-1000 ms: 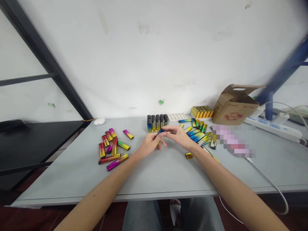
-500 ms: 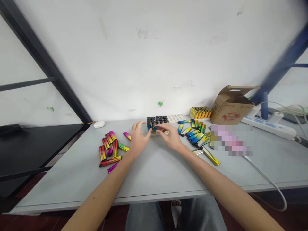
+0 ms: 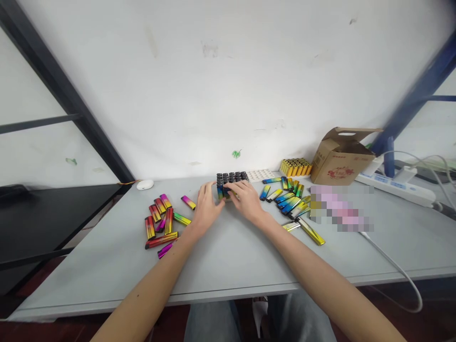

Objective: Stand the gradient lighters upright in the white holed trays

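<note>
A block of upright lighters with black tops (image 3: pixel 232 176) stands in a tray near the wall. My left hand (image 3: pixel 207 205) is at the left side of this block, its fingers apart, nothing seen in it. At the block's front right, my right hand (image 3: pixel 246 200) has its fingertips closed round a blue lighter (image 3: pixel 225 191) at the front row. Several red and yellow lighters (image 3: pixel 168 221) lie loose on the left, with a magenta and yellow one (image 3: pixel 188 202) near my left hand. Loose blue, green and yellow lighters (image 3: pixel 290 204) lie on the right.
Beside the block is a white tray with holes (image 3: pixel 261 175). Behind the right pile stand yellow cylinders (image 3: pixel 295 167) and an open cardboard box (image 3: pixel 337 164). A power strip (image 3: pixel 399 187), a blurred pink object (image 3: pixel 340 209) with a white cable, and a white round case (image 3: pixel 145 185) are on the table (image 3: pixel 231 266).
The lighter between my fingers was tilted above the front of the block and is now upright in the front row. My right hand has shifted slightly left.
</note>
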`<action>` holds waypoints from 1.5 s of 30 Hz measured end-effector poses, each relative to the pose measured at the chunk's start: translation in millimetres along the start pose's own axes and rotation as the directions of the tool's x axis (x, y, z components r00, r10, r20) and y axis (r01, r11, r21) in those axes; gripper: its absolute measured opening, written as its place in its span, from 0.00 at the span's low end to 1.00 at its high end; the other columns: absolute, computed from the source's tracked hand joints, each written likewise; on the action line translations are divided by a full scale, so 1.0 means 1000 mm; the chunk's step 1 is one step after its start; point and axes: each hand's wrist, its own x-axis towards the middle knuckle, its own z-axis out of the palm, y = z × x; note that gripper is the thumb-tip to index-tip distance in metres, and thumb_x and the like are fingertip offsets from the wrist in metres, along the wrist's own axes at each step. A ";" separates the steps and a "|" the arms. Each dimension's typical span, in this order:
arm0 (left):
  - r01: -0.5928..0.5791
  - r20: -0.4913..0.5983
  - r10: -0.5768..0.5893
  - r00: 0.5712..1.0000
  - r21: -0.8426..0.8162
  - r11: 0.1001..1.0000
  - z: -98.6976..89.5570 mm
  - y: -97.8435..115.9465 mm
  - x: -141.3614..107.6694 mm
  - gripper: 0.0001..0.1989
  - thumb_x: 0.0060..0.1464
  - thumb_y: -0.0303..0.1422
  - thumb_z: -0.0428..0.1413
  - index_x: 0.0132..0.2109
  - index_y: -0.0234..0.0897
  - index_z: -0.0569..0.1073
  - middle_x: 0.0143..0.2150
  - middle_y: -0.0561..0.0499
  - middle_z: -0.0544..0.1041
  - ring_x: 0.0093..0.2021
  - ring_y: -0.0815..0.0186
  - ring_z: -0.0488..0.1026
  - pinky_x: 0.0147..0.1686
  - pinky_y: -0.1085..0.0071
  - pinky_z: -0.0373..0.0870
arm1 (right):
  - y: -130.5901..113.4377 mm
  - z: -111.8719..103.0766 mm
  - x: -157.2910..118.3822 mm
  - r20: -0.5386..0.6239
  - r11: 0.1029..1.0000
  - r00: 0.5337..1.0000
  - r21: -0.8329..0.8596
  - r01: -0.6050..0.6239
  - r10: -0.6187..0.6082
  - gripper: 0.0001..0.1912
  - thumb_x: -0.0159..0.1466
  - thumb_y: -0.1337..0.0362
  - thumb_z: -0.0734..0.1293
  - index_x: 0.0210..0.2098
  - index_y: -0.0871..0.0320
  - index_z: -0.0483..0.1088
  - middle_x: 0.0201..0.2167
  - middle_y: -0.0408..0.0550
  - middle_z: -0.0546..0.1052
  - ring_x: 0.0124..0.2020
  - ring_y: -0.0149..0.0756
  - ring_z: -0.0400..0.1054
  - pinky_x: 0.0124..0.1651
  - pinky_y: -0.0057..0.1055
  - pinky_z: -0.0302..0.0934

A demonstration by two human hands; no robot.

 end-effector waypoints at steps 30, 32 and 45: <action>-0.115 -0.049 0.123 0.991 0.153 0.982 -0.001 0.016 -0.007 0.26 0.54 0.32 0.55 0.60 0.36 0.62 0.60 0.38 0.61 0.61 0.51 0.59 0.60 0.52 0.60 | 0.059 -0.064 -0.020 0.426 0.912 0.853 -0.391 -0.125 0.300 0.30 0.54 0.80 0.58 0.54 0.57 0.71 0.54 0.53 0.73 0.55 0.47 0.65 0.57 0.40 0.53; -0.102 -0.069 0.112 0.991 0.144 0.984 -0.001 0.017 -0.008 0.25 0.55 0.32 0.54 0.59 0.36 0.62 0.60 0.38 0.61 0.61 0.52 0.60 0.60 0.52 0.60 | 0.054 -0.063 -0.020 0.447 0.925 0.854 -0.369 -0.096 0.267 0.28 0.54 0.80 0.58 0.49 0.54 0.74 0.51 0.51 0.74 0.53 0.46 0.65 0.56 0.40 0.53; -0.118 -0.147 0.123 0.981 0.041 0.992 0.002 0.015 -0.006 0.21 0.54 0.31 0.54 0.55 0.39 0.65 0.58 0.41 0.64 0.59 0.55 0.64 0.58 0.55 0.63 | 0.051 -0.067 -0.017 0.608 0.981 0.784 0.042 -0.191 0.127 0.12 0.56 0.68 0.67 0.40 0.55 0.74 0.39 0.47 0.77 0.38 0.39 0.70 0.42 0.32 0.61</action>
